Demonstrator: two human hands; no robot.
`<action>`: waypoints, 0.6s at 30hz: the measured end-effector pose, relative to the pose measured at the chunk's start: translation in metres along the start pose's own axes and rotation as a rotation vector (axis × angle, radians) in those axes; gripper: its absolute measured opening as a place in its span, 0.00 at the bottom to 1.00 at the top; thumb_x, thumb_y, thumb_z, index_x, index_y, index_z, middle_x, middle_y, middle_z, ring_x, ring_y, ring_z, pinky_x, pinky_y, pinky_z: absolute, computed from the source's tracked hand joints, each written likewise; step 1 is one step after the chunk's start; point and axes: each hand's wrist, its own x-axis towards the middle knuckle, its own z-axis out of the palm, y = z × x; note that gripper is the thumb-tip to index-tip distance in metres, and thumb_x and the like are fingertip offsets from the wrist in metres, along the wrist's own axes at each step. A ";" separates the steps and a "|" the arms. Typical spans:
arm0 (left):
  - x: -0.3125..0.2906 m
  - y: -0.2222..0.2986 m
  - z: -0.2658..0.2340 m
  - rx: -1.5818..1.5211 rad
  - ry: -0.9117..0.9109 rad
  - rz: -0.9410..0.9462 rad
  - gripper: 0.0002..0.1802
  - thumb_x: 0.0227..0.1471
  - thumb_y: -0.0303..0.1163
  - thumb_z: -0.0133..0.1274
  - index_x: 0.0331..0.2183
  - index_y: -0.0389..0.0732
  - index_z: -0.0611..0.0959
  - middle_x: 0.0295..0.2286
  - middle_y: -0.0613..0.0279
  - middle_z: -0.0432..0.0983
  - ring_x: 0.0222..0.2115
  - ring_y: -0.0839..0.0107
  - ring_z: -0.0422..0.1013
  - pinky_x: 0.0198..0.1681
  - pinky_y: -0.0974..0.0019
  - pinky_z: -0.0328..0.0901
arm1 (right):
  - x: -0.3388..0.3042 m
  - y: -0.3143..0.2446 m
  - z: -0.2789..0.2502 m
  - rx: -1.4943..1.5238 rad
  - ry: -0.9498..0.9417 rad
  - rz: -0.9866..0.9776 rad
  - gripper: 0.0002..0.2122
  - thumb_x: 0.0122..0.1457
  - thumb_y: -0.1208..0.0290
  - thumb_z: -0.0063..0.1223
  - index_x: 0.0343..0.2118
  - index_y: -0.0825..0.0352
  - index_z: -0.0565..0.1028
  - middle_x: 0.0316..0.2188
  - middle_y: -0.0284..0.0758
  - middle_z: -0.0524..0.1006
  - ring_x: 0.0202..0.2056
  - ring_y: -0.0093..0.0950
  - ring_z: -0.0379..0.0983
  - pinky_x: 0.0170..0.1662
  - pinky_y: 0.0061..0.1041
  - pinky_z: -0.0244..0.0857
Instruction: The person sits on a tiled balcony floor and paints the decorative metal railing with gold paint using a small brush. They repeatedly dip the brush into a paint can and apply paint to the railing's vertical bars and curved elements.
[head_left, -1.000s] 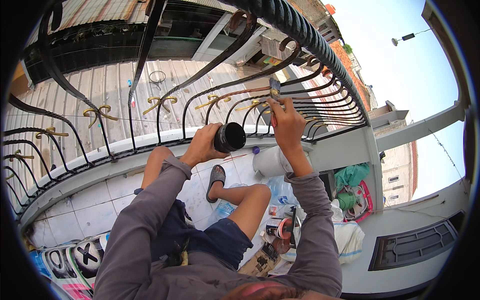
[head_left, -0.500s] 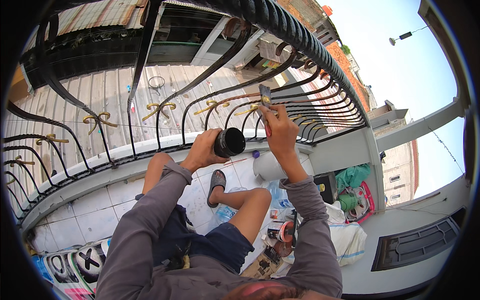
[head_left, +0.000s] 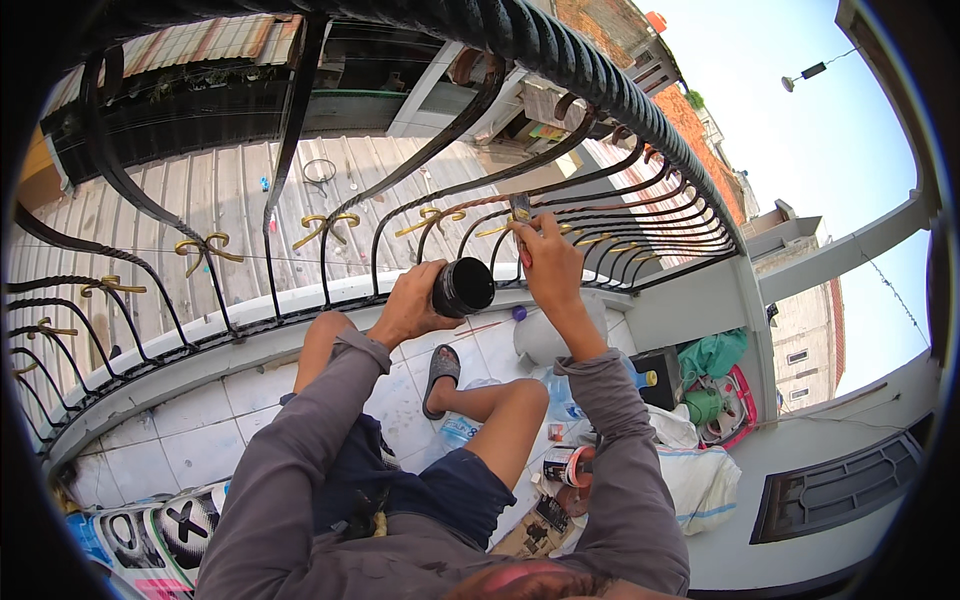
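Note:
My left hand [head_left: 408,307] is wrapped round a small black paint can [head_left: 464,287], its dark mouth tipped toward the right. In my right hand [head_left: 552,262] is a paintbrush [head_left: 520,208] with a red handle, held bristles up. The bristles are at one of the thin bars of the black metal railing [head_left: 450,148]; whether they touch it I cannot tell. That bar shows a reddish-brown stretch beside the brush. Gold-coloured scroll ornaments [head_left: 430,221] sit on the bars left of the brush.
A thick twisted handrail [head_left: 600,75] arches overhead. Below are a white tiled floor [head_left: 205,440], my sandalled foot [head_left: 440,380] and a pale bucket [head_left: 560,338]. Plastic bottles, an open orange-labelled can [head_left: 568,466], a white sack [head_left: 700,485] and a pink-rimmed basin [head_left: 738,400] stand at right.
My right hand and the brush have moved slightly left and down along the bars. The left hand still holds the can, and the whole view has shifted a little.

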 end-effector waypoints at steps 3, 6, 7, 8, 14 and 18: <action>0.000 -0.001 -0.001 0.015 0.029 0.014 0.51 0.27 0.42 0.79 0.54 0.36 0.75 0.44 0.45 0.77 0.45 0.44 0.75 0.51 0.50 0.69 | -0.006 -0.001 0.005 0.102 0.111 0.068 0.18 0.54 0.79 0.60 0.47 0.52 0.84 0.41 0.32 0.75 0.33 0.38 0.80 0.33 0.38 0.70; 0.000 -0.001 -0.003 -0.008 0.022 -0.022 0.49 0.28 0.39 0.80 0.53 0.36 0.75 0.44 0.44 0.77 0.45 0.43 0.75 0.51 0.50 0.69 | -0.010 -0.002 0.012 0.002 0.072 0.054 0.17 0.56 0.77 0.62 0.47 0.51 0.84 0.40 0.32 0.76 0.32 0.35 0.80 0.32 0.36 0.71; 0.000 -0.001 -0.004 -0.010 0.022 -0.023 0.49 0.27 0.40 0.80 0.53 0.35 0.75 0.44 0.44 0.77 0.45 0.43 0.74 0.51 0.50 0.69 | -0.011 -0.003 0.015 -0.021 0.021 0.004 0.16 0.56 0.77 0.63 0.47 0.51 0.84 0.40 0.32 0.76 0.32 0.35 0.79 0.32 0.35 0.71; 0.001 -0.001 -0.005 -0.008 0.028 -0.024 0.50 0.27 0.40 0.80 0.53 0.35 0.75 0.44 0.44 0.77 0.45 0.43 0.74 0.51 0.50 0.69 | -0.013 -0.003 0.015 0.003 0.050 0.018 0.17 0.55 0.78 0.63 0.47 0.52 0.84 0.41 0.32 0.76 0.32 0.35 0.80 0.32 0.36 0.71; 0.000 -0.003 -0.007 0.006 0.043 0.006 0.52 0.27 0.41 0.80 0.54 0.34 0.75 0.44 0.44 0.77 0.46 0.44 0.74 0.51 0.51 0.69 | -0.017 -0.001 0.018 0.047 0.146 0.060 0.18 0.55 0.79 0.62 0.47 0.51 0.84 0.41 0.32 0.76 0.32 0.37 0.79 0.34 0.35 0.72; 0.000 -0.005 -0.007 0.008 0.014 -0.039 0.52 0.26 0.41 0.80 0.54 0.35 0.75 0.44 0.45 0.77 0.45 0.44 0.74 0.52 0.51 0.68 | -0.017 0.002 0.022 0.114 0.022 0.049 0.16 0.57 0.78 0.61 0.47 0.52 0.84 0.40 0.32 0.76 0.32 0.37 0.80 0.33 0.35 0.72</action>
